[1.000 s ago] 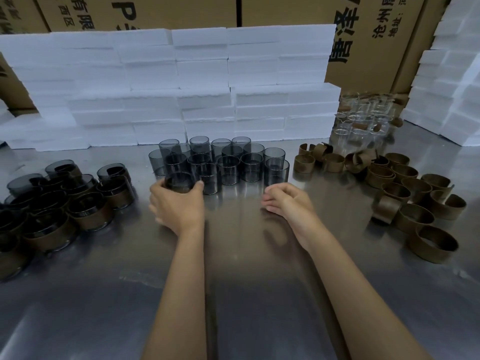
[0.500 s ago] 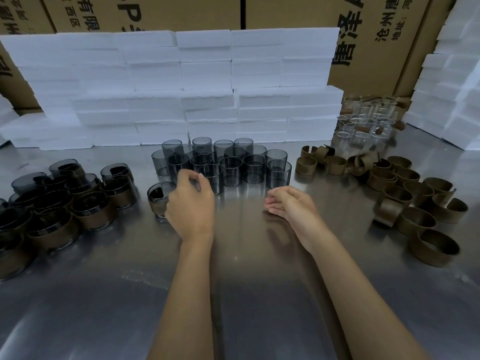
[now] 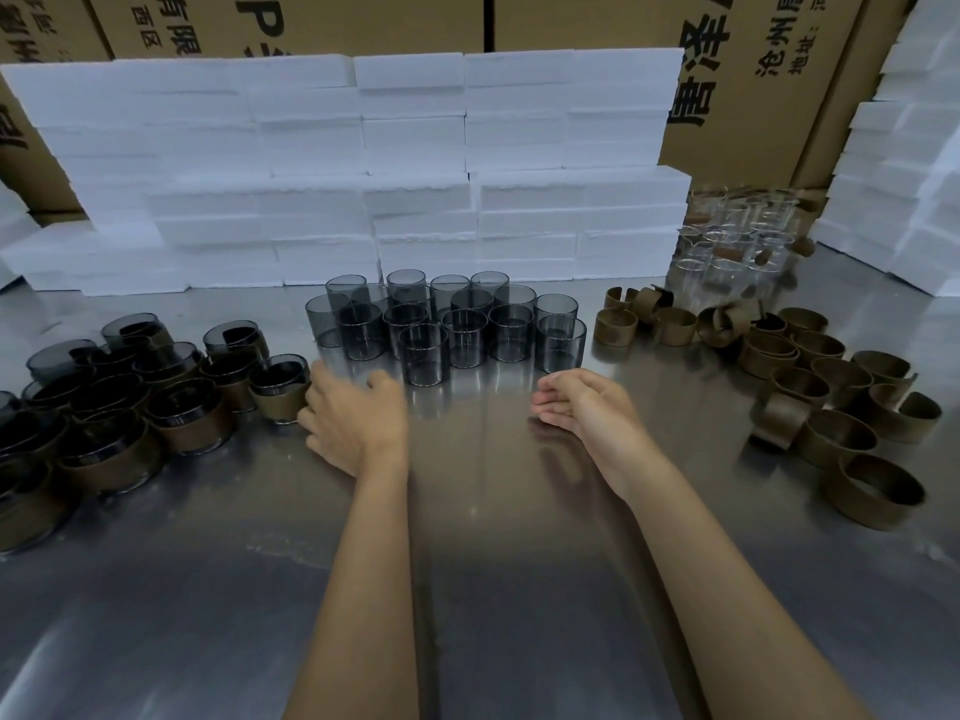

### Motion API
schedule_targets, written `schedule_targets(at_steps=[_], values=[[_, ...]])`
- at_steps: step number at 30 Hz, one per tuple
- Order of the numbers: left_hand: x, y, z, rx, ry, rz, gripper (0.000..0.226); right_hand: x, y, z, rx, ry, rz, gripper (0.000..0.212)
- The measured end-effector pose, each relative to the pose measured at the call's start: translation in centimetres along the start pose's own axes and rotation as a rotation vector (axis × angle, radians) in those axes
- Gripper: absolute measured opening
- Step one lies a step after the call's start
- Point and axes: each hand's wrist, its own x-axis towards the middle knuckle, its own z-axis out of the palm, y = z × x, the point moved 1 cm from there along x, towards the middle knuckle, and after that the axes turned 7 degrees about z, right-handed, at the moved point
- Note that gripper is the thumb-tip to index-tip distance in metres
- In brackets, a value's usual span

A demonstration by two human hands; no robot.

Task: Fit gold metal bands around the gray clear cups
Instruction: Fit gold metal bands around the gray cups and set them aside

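Note:
Several bare gray clear cups (image 3: 470, 335) stand clustered at the table's middle back. Loose gold metal bands (image 3: 836, 402) lie scattered on the right. On the left stands a group of gray cups wearing gold bands (image 3: 124, 407). The nearest banded cup (image 3: 278, 389) sits at that group's right edge. My left hand (image 3: 358, 423) lies just right of it, fingertips against its side, holding nothing. My right hand (image 3: 587, 407) rests on the table in front of the bare cups, fingers loosely curled and empty.
The steel table (image 3: 483, 563) is shiny. White foam blocks (image 3: 363, 163) are stacked along the back, with more foam blocks (image 3: 909, 174) at the right. Uncoloured clear glasses (image 3: 737, 241) stand at the back right. Cardboard boxes (image 3: 597, 23) rise behind.
My left hand carried a banded cup from the middle to the left and set it beside the banded group, then let go. My right hand stayed put.

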Motion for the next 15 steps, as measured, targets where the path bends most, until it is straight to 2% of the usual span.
schedule_targets(at_steps=[3, 8, 11, 15], values=[[0.4, -0.2, -0.1, -0.056, 0.039, -0.03, 0.066, 0.0, 0.0, 0.0, 0.0, 0.002, 0.0, 0.016], [1.1, -0.6, -0.2, -0.096, 0.114, -0.062, 0.053, -0.2, -0.1, 0.0, -0.009, -0.002, -0.001, 0.018], [1.0, -0.4, 0.7, -0.171, 0.025, 0.016, 0.046, -0.3, -0.1, 0.0, -0.016, -0.006, -0.001, 0.018], [0.1, 0.1, 2.7, -0.196, -0.206, 0.222, 0.049, -0.3, -0.2, 0.1, -0.01, -0.007, 0.005, 0.018]])
